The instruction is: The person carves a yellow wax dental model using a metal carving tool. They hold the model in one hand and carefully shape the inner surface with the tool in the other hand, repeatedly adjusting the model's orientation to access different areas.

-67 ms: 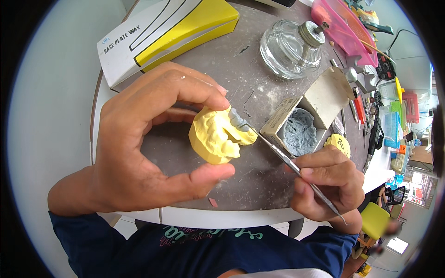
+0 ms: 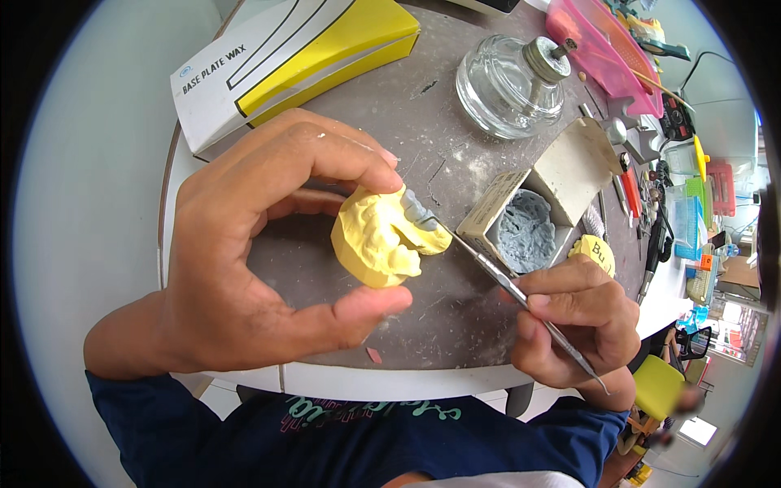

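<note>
Between the thumb and fingers of my left hand [image 2: 244, 252] is a yellow plaster dental model [image 2: 370, 236], held above the tabletop. Grey wax [image 2: 417, 211] covers a small stretch of its arch, on the side facing my right hand. My right hand [image 2: 578, 321] grips a thin metal wax carver [image 2: 508, 285] like a pen. The carver's bent tip is at the grey wax and seems to touch it; its other hooked end points down toward my right wrist. Just beyond my right hand stands an opened small carton [image 2: 496, 203] with a lump of grey wax [image 2: 527, 232] inside.
A white and yellow box [image 2: 325, 65] lies at the far left. Behind the carton stands a glass spirit lamp [image 2: 511, 89]. A pink basket [image 2: 606, 57] is at the far right. Another yellow plaster piece [image 2: 594, 252] and several tools lie to the right on the grey-brown tabletop [image 2: 439, 325].
</note>
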A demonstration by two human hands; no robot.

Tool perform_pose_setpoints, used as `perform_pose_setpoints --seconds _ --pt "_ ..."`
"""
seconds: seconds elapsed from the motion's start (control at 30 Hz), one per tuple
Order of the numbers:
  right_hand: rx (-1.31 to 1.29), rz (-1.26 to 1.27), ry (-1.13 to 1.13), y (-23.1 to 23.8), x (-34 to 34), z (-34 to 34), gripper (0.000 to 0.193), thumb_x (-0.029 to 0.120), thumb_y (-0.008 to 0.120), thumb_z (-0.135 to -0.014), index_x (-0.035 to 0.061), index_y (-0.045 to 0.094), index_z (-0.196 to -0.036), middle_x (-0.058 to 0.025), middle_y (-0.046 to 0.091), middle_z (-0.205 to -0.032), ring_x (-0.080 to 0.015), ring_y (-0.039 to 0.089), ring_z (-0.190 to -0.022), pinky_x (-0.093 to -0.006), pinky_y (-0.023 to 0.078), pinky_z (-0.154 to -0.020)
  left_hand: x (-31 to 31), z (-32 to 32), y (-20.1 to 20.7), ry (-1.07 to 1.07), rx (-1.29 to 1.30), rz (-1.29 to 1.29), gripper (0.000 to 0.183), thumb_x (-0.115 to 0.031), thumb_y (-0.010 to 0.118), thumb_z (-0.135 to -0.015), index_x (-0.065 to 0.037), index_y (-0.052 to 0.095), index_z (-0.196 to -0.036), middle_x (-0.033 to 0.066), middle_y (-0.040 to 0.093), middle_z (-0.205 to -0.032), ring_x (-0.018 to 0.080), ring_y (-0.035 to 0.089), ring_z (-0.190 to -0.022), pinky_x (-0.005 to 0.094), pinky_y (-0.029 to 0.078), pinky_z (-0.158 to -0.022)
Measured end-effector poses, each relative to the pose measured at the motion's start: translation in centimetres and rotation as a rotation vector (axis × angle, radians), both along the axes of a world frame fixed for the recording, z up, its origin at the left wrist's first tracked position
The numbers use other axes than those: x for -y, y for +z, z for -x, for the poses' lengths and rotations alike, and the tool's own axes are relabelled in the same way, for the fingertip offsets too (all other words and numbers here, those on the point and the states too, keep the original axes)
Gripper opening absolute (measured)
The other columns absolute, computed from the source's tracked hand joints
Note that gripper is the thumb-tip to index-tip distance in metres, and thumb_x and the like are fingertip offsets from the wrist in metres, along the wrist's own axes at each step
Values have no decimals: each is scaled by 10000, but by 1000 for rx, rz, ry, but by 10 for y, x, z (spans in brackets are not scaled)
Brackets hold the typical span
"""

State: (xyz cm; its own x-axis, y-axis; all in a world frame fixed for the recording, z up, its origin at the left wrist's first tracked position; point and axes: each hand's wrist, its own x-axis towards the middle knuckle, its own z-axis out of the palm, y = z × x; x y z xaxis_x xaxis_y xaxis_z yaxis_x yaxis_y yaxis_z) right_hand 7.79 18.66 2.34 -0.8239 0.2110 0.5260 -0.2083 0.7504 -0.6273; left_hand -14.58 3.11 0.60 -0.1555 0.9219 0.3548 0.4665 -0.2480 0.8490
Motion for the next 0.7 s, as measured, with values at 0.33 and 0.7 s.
perform_pose_setpoints --seconds 0.33,0.7 --pt "-11 -7 -1 -2 -1 0 257 -94 712 -631 -27 615 -860 -158 688 -750 -174 628 -565 -245 494 -493 0 -1 0 4 15 10 528 -209 789 -717 17 558 -1134 178 545 -1182 204 604 -1065 307 524 -917" --pt "-17 1 -16 -2 -1 -1 255 -95 708 -626 -24 615 -854 -155 683 -747 -165 622 -551 -238 494 -493 0 1 1 -8 18 14 523 -178 784 -703 13 559 -1135 179 548 -1181 204 607 -1068 302 525 -919"
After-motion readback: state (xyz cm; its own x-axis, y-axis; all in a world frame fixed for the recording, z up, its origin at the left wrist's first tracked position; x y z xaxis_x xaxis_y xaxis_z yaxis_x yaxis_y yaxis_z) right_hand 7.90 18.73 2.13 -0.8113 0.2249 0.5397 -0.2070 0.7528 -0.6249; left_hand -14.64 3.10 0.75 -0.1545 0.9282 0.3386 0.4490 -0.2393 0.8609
